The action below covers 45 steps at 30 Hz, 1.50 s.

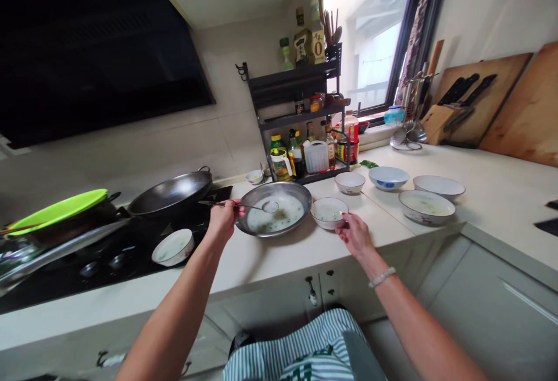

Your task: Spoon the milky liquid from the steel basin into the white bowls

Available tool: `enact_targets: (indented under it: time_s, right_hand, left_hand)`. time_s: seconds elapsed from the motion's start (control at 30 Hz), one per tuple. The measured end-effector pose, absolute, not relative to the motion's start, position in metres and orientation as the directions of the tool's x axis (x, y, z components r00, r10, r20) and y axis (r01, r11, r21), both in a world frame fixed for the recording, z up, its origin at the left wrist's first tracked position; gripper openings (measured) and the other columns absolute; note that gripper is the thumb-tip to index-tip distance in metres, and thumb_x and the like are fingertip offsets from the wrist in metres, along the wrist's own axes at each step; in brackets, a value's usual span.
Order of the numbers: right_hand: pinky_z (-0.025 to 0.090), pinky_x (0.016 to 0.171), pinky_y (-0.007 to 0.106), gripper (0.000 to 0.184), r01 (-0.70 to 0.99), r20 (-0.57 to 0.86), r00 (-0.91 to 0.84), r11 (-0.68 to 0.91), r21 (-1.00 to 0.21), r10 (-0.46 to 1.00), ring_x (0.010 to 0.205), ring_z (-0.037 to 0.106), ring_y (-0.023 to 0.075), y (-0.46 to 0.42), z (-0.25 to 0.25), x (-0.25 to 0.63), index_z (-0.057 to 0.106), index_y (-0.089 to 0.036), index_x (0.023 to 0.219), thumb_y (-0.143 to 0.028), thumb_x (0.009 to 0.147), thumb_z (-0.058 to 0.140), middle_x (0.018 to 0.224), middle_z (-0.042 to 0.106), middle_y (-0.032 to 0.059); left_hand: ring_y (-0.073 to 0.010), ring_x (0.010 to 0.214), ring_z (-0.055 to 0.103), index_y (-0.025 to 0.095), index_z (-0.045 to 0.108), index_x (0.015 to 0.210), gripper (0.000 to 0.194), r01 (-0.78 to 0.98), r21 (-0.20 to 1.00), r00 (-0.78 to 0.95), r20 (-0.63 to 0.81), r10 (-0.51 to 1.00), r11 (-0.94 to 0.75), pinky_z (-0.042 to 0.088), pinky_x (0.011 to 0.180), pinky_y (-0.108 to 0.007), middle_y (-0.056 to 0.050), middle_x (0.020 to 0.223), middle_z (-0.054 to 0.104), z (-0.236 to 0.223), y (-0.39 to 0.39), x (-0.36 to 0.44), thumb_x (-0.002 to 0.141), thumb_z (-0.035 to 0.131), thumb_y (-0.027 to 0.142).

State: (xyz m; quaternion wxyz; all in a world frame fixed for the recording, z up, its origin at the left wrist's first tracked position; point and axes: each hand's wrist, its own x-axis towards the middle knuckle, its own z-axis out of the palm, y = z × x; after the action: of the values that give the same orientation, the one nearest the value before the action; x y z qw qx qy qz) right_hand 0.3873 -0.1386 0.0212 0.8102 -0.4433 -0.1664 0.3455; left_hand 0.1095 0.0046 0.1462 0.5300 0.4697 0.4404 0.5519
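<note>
My left hand (225, 216) is closed round the handle of a metal ladle (270, 207). The ladle's round scoop rests over the whitish soup with green bits in a wide metal basin (307, 200). Just right of the basin stands a small bowl (330, 220) of the same soup, upright on the counter. My right hand (354, 232) pinches the right rim of this bowl, thumb and fingers on its edge. A filled bowl (173, 247) sits on the black stove at left, and another filled bowl (426, 205) stands to the right.
Behind the basin is a black rack (300, 118) of bottles and jars. A wok (172, 192) and a lime-green strainer (61, 211) occupy the stove. More bowls stand at right, among them a blue-patterned bowl (388, 178). A knife block (440, 122) leans near cutting boards (525, 107).
</note>
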Motion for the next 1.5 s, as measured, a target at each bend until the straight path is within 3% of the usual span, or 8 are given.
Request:
enact_targets:
  time_s: [0.3,0.83,1.5]
  right_hand:
    - [0.026,0.033,0.018,0.036,-0.422,-0.047,0.707,0.367,-0.829,0.706,0.04,0.05,0.0104,-0.139,0.021,0.388,0.053,-0.02,0.078,-0.037,0.059,0.078,0.054,0.057,-0.0027]
    - [0.026,0.033,0.018,0.032,-0.41,-0.049,0.714,0.361,-0.838,0.698,0.039,0.05,0.0105,-0.138,0.021,0.387,0.054,-0.019,0.076,-0.036,0.059,0.076,0.052,0.056,-0.0021]
    - [0.026,0.033,0.017,0.034,-0.413,-0.041,0.712,0.372,-0.831,0.701,0.04,0.05,0.0101,-0.139,0.022,0.387,0.053,-0.019,0.077,-0.036,0.06,0.077,0.053,0.056,-0.0024]
  left_hand:
    - [-0.0146,0.044,0.057,0.011,0.064,0.071,0.015,-0.133,0.972,0.002,0.194,0.981,-0.192,0.046,0.046,-0.024,-0.003,0.051,0.061,0.134,0.0,0.119,0.072,0.05,0.017]
    - [-0.0106,0.048,0.057,0.006,0.063,0.072,0.015,-0.24,0.971,0.038,-0.009,0.999,0.018,0.047,0.047,-0.019,-0.008,0.054,0.062,0.138,-0.005,0.115,0.076,0.049,0.004]
    - [-0.0105,0.047,0.057,0.006,0.063,0.072,0.014,-0.249,0.968,0.049,-0.025,0.998,0.036,0.046,0.046,-0.019,-0.008,0.054,0.061,0.136,-0.006,0.123,0.076,0.05,0.004]
